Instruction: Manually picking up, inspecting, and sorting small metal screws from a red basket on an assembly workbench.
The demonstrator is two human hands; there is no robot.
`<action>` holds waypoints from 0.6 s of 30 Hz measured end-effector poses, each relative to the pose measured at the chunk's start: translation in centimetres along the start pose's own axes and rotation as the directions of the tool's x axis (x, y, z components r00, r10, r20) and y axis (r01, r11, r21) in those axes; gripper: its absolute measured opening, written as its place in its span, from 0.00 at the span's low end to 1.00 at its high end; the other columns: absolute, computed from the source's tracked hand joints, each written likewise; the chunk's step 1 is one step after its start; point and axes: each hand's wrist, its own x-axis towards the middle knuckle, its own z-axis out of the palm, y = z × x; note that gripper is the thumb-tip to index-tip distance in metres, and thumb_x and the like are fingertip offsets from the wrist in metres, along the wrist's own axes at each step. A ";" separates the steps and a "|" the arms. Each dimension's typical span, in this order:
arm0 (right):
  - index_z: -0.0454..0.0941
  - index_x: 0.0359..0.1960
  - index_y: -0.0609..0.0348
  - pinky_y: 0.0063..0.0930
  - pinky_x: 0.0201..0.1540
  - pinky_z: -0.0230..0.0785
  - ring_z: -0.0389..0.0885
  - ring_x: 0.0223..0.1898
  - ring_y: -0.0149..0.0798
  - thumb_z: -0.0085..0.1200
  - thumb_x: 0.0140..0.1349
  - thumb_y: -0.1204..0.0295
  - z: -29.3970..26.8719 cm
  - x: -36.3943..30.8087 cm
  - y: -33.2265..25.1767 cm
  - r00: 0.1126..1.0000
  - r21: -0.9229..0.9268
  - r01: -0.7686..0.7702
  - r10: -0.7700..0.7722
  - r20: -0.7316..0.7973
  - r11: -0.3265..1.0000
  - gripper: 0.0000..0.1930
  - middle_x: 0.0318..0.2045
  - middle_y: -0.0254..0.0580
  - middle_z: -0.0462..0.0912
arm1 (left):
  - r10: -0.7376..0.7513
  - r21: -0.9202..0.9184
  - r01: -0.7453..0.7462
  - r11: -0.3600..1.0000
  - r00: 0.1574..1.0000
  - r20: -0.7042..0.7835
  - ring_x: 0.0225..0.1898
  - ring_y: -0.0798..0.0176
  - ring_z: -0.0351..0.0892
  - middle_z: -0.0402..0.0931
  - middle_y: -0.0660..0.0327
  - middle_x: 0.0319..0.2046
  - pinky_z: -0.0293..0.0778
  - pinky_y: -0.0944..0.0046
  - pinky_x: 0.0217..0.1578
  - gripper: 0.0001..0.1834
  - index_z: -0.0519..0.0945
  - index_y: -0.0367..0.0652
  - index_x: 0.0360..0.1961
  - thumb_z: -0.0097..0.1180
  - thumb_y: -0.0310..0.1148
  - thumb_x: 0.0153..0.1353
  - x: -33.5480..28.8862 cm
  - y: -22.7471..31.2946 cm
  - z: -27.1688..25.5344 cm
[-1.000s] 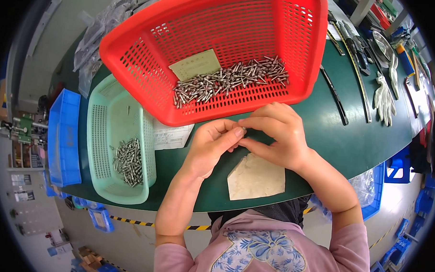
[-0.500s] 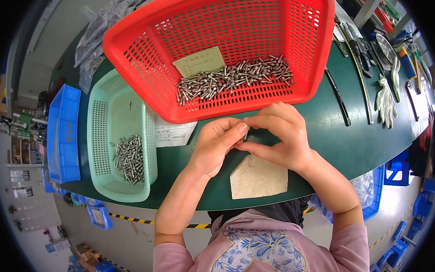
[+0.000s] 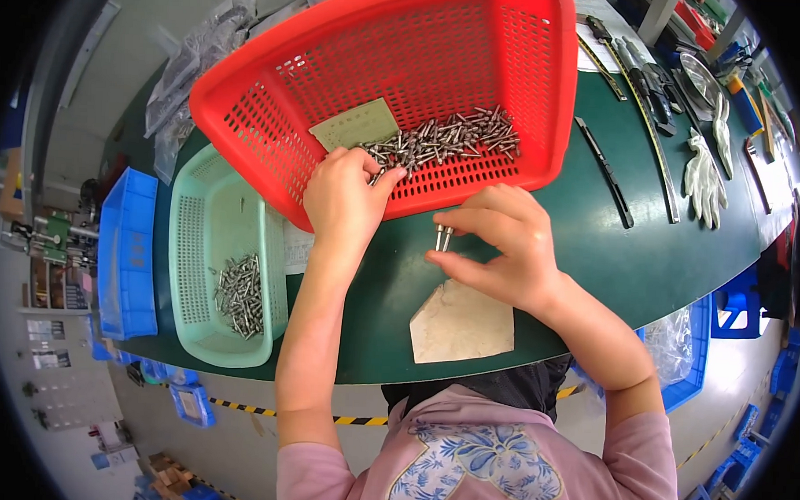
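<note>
- Left hand (image 3: 344, 200) reaches over the near rim of the red basket (image 3: 246, 126); its fingertips are pinched together in the heap of small metal pins (image 3: 443, 141), apparently on one pin, though the grip itself is partly hidden.
- Right hand (image 3: 506, 254) rests over the green table (image 3: 611, 257), just outside the basket; thumb and fingers are clamped on two pins (image 3: 441, 237), held upright side by side, likely so their ends line up.
- A card (image 3: 356, 125) lies in the basket beside the heap.
- The pale green basket (image 3: 198, 243), to the left, holds a smaller pile of pins (image 3: 240, 293), kept apart from the red one's stock.
- A scrap of paper (image 3: 462, 324) lies below the right hand.
- White gloves (image 3: 707, 173) and hand tools (image 3: 638, 108) lie well apart at the right.
</note>
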 end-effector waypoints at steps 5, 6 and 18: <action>0.80 0.27 0.53 0.28 0.26 0.63 0.74 0.23 0.34 0.68 0.34 0.69 0.0 -0.1 0.0 0.999 -0.008 0.003 -0.004 -0.038 1.000 0.14 0.23 0.30 0.76 | 0.090 0.148 -0.089 0.985 0.996 -0.001 0.26 0.56 0.77 0.76 0.59 0.23 0.72 0.57 0.28 0.08 0.80 0.41 0.21 0.64 0.33 0.44 -0.1 -0.5 0.6; 0.80 0.27 0.53 0.29 0.26 0.64 0.74 0.23 0.35 0.67 0.35 0.69 -0.1 0.0 0.0 1.000 0.002 -0.015 0.015 -0.025 1.000 0.14 0.22 0.30 0.76 | 0.137 0.179 -0.132 0.975 0.990 -0.015 0.27 0.55 0.77 0.76 0.58 0.23 0.72 0.57 0.28 0.06 0.80 0.41 0.21 0.62 0.31 0.44 -0.2 -0.5 0.7; 0.81 0.32 0.61 0.17 0.24 0.63 0.72 0.23 0.22 0.64 0.49 0.67 -0.9 0.8 0.1 0.729 0.443 -0.683 0.581 0.362 0.581 0.13 0.24 0.32 0.79 | 0.263 -0.614 -0.327 0.719 0.945 -0.195 0.29 0.66 0.73 0.72 0.60 0.26 0.70 0.70 0.30 0.04 0.75 0.36 0.26 0.57 0.18 0.48 -2.1 0.9 0.2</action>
